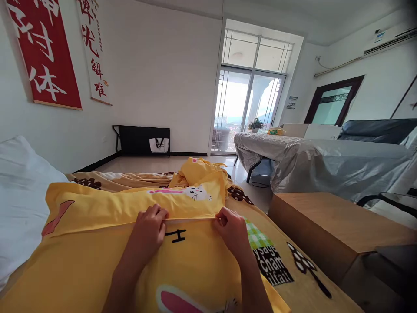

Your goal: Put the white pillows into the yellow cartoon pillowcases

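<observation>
A yellow pillowcase (107,256) with cartoon rabbits and a black letter H lies spread across the bed in front of me. Its far part is folded over into a band, with a straight edge running left to right. My left hand (150,226) is closed at the middle of this edge, fingers curled onto the fabric. Toward the right end, my right hand (230,228) pinches the same edge between thumb and fingers. Past the band sits a crumpled yellow cloth (198,171) bundle. A white pillow (24,195) rests at the left.
The bed has a tan blanket (306,287) with brown prints and lettering. At right stands a wooden-topped cabinet (345,217), with plastic-covered furniture (312,161) behind it. A black folded table (135,140) with a white bag (159,145) leans on the far wall.
</observation>
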Available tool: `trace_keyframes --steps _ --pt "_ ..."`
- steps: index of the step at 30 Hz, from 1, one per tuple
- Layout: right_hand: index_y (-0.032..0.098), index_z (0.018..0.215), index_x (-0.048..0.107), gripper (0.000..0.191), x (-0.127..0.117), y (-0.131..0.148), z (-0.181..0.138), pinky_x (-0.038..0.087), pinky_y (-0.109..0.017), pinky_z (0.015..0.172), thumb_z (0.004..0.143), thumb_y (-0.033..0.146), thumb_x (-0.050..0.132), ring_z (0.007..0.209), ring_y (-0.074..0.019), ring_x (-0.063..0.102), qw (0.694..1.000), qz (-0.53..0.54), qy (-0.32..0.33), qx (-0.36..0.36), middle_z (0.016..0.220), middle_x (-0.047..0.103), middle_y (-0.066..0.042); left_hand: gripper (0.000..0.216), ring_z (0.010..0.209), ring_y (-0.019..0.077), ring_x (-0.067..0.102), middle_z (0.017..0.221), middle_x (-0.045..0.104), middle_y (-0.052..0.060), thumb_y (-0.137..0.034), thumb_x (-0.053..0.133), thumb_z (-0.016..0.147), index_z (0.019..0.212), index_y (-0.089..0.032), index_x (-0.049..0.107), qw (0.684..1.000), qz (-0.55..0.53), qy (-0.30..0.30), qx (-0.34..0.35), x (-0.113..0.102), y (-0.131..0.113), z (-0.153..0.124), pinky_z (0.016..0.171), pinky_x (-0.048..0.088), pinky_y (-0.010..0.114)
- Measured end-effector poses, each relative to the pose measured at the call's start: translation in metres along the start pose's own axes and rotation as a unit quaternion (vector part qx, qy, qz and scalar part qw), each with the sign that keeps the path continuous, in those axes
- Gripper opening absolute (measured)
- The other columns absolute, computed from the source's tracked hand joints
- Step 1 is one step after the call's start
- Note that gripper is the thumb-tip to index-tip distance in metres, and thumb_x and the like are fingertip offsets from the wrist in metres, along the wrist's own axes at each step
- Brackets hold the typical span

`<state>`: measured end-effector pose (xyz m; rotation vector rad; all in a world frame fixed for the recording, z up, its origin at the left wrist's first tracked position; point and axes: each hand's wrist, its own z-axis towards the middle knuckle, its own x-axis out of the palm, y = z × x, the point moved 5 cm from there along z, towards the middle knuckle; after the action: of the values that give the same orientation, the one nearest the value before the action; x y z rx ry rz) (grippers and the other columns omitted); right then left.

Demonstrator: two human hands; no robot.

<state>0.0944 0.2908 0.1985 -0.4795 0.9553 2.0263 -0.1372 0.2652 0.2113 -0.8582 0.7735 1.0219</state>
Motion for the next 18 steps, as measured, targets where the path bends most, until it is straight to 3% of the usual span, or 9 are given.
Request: trace_keyframes --steps 4,9,11,14,18 --pt "0.019 0.061 0.05 0.01 0.006 -0.004 0.002 0.032 -0.023 0.061 0.07 0.016 0.049 0.057 -0.0121 0.047 0.997 0.016 -0.069 -0.023 0.057 0.056 0.002 0.025 0.095 0.0214 0.058 0.096 0.062 0.006 -0.01 0.038 0.077 0.084 -0.019 0.06 0.994 0.046 -0.027 -0.096 -0.015 0.045 -0.006 0.082 0.037 0.036" --pt "0.019 0.065 0.054 0.011 0.017 -0.008 0.006 0.035 -0.025 0.066 0.074 0.015 0.049 0.063 -0.0138 0.05 0.995 0.019 -0.09 -0.046 0.062 0.057 0.001 0.021 0.088 0.0226 0.059 0.089 0.062 0.006 -0.019 0.038 0.079 0.081 -0.02 0.059 0.989 0.095 -0.013 -0.108 -0.029 0.09 -0.014 0.076 0.04 0.035" --pt "0.019 0.069 0.057 0.013 0.027 -0.009 0.008 0.036 -0.027 0.074 0.077 0.015 0.048 0.076 -0.0165 0.053 0.996 0.008 -0.066 -0.066 0.075 0.061 -0.002 0.024 0.088 0.0239 0.058 0.087 0.062 0.006 -0.028 0.037 0.081 0.082 -0.021 0.059 0.99 0.097 -0.012 -0.101 -0.031 0.118 -0.023 0.076 0.042 0.035" --pt "0.02 0.081 0.061 0.016 0.054 -0.017 0.009 0.033 -0.033 0.088 0.083 0.019 0.045 0.098 -0.0189 0.053 0.996 0.032 0.026 -0.075 0.102 0.063 -0.006 0.033 0.097 0.0253 0.057 0.096 0.064 0.007 -0.041 0.036 0.083 0.092 -0.022 0.062 0.993 0.057 -0.036 -0.099 -0.024 0.167 -0.046 0.085 0.043 0.035" --pt "0.022 0.1 0.059 0.029 0.092 -0.042 0.006 0.028 -0.04 0.095 0.092 0.036 0.035 0.108 -0.0207 0.053 0.99 0.097 0.103 -0.015 0.111 0.064 -0.007 0.047 0.114 0.0292 0.052 0.115 0.062 0.01 -0.045 0.029 0.085 0.115 -0.02 0.055 0.972 0.033 -0.081 -0.219 -0.005 0.224 -0.082 0.093 0.041 0.041"
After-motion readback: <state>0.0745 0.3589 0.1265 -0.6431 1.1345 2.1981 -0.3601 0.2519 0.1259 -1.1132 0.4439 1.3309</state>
